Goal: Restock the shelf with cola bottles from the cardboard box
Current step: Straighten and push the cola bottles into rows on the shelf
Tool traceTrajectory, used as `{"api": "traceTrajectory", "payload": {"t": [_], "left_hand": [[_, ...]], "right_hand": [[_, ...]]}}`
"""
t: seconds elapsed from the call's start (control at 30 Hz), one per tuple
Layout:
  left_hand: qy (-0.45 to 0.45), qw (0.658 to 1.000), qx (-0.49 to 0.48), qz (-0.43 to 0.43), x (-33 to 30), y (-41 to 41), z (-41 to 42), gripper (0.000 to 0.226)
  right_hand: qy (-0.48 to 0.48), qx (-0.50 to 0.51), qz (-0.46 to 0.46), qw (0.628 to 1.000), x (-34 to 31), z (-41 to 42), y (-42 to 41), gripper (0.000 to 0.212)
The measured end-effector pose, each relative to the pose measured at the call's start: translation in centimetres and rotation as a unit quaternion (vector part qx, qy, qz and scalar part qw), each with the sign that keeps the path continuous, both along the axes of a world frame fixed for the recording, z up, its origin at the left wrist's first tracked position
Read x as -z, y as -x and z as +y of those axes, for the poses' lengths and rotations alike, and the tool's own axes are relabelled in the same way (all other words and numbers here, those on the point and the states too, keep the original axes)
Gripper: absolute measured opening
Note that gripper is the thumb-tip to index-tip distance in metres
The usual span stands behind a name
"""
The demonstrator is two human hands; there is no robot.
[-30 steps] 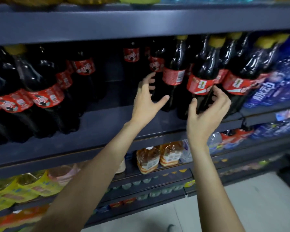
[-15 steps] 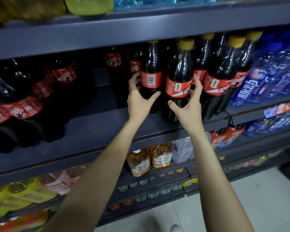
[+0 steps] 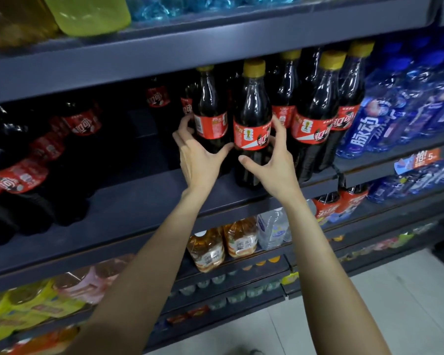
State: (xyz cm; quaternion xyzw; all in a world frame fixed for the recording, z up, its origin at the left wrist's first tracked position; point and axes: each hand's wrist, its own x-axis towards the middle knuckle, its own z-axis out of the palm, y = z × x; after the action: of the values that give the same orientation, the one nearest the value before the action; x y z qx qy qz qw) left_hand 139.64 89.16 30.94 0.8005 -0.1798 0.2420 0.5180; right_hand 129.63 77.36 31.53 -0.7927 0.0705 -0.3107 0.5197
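Both arms reached up to the middle dark shelf. Left hand was curled around the lower body of one cola bottle, fingers on its left side, thumb out toward the right below the red label. Right hand wrapped the neighbouring front cola bottle, thumb across the dark base, fingers around the right side at label height. Both bottles stood upright near the shelf's front edge, touching or almost touching each other, yellow caps up. More yellow-capped cola bottles stood just right of them, others further back in shadow. Bigger cola bottles sat at the left end of the same shelf, with a bare stretch of shelf between the groups. Blue drink bottles filled the right side. Amber tea bottles sat on the shelf below, yellow packs lower left. Cardboard box wasn't in view.
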Motion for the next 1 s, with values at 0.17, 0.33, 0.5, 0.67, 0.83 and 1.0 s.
{"api": "traceTrajectory", "payload": {"t": [0.17, 0.33, 0.5, 0.67, 0.83, 1.0], "left_hand": [[0.054, 0.998, 0.038, 0.023, 1.2, 0.2, 2.4, 0.088], [0.122, 0.988, 0.067, 0.063, 1.1, 0.1, 8.8, 0.081], [0.071, 0.996, 0.041, 0.04, 1.1, -2.8, 15.1, 0.077], [0.016, 0.999, 0.016, 0.028, 0.9, -4.3, 16.8, 0.079], [-0.047, 0.997, -0.058, 0.014, 0.2, -4.0, 16.5, 0.095], [-0.104, 0.983, -0.154, 0.003, 0.2, -3.4, 16.2, 0.096]], "right_hand": [[0.027, 0.035, -0.021, 0.999, -0.2, 0.7, -0.2, 0.088], [0.011, 0.017, -0.01, 1.0, -0.3, 3.0, -1.2, 0.089], [-0.001, -0.034, 0.009, 0.999, -0.8, 7.2, -3.7, 0.087], [-0.01, -0.051, 0.012, 0.999, -1.2, 10.3, -6.1, 0.092], [0.009, -0.035, 0.012, 0.999, -1.7, 12.2, -7.6, 0.091], [0.016, -0.03, 0.015, 0.999, -1.6, 13.3, -7.8, 0.092]]}}
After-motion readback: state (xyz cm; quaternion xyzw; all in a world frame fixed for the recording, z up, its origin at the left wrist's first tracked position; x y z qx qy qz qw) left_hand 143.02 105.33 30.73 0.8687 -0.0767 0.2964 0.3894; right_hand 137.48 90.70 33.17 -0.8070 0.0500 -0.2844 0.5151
